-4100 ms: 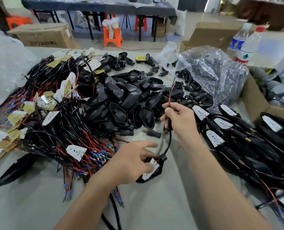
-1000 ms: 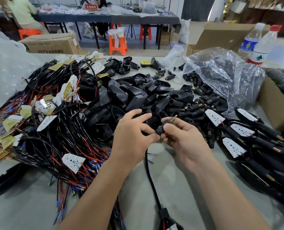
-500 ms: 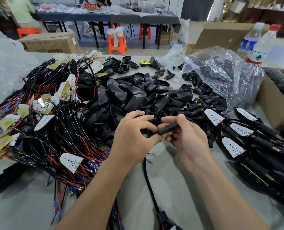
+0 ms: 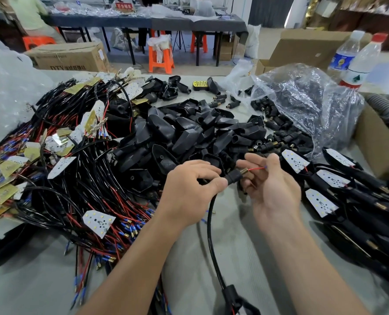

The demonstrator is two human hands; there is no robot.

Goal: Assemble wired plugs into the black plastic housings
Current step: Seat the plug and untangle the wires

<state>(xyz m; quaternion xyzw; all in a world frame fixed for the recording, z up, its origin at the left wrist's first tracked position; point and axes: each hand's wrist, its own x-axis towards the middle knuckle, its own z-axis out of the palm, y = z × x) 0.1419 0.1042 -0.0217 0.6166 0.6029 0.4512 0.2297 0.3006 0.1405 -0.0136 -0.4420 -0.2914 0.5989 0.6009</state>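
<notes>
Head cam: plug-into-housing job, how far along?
Done: a stack of assembled-looking units lies at right. In hand: left hand grips the cabled plug; right hand pinches its red wire. Remaining: big piles of empty housings and loose harnesses.

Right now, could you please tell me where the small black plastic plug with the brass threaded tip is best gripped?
Pinch the small black plastic plug around its thick body, coming from the left, cable side, as the left hand does. Its brass threaded tip and thin red wire stick out rightward, so I would keep that end clear.
</notes>
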